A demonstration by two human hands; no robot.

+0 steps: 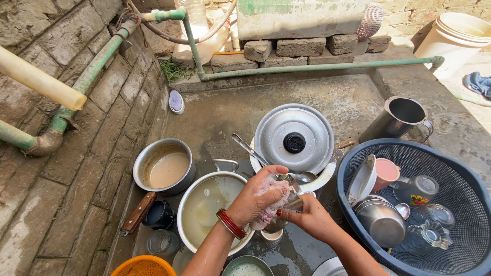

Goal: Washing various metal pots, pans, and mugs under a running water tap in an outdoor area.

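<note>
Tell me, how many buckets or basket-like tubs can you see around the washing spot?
3: a dark blue basket holding washed dishes at right, a white bucket at top right, an orange basket at the bottom edge. Others may lie out of view.

Hands (279, 204) hide most of steel cup (292, 197).

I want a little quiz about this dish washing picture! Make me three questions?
1. True or false: the left hand presses a soapy scrubber against a steel cup.
2. Which colour is the big basket holding washed dishes? A red, B dark blue, C white.
3. Fill in: the round metal lid has a ____ knob.

Key: 1 true; 2 B; 3 black.
</note>
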